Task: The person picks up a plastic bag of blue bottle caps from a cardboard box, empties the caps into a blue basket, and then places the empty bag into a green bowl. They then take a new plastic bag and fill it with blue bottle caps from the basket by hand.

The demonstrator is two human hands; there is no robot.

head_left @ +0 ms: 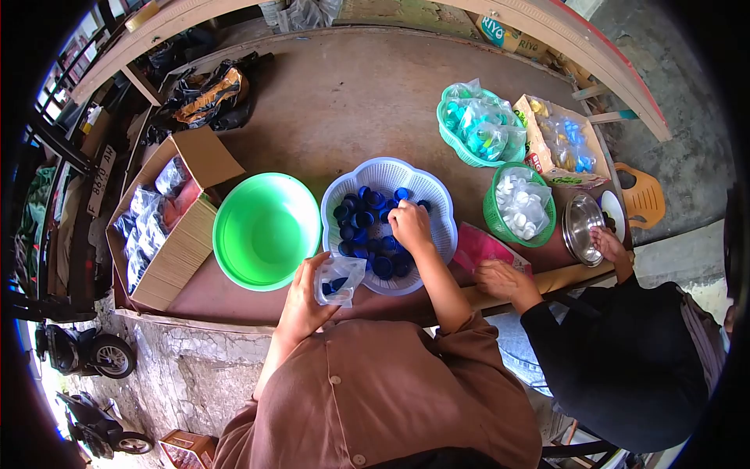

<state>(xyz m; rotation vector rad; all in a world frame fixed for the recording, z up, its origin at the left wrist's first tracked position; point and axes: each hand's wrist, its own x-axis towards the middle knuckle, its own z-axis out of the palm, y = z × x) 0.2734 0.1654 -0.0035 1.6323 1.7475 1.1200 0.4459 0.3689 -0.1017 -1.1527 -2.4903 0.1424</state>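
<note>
My left hand (pixel 304 301) grips a small clear plastic bag (pixel 348 275) with a few dark blue caps in its bottom, in front of the basket's near left side. The light-blue plastic basket (pixel 440 176) holds many round bottle caps (pixel 360 219), in dark and brighter blue. Inside this basket, my right hand (pixel 411 224) reaches down among the caps with its fingers curled together. Its fingertips are partly hidden, so what they pinch does not show. A bright green basin (pixel 266 232) stands directly left of the basket, with nothing in it.
Filled bags lie in a cardboard box (pixel 168 242) at left. On the right are a turquoise basket (pixel 449 137), a green basket (pixel 488 207), a carton (pixel 578 176) and a steel bowl (pixel 582 227). Close on my right, a person's hand (pixel 504 281) rests near a pink packet (pixel 478 246).
</note>
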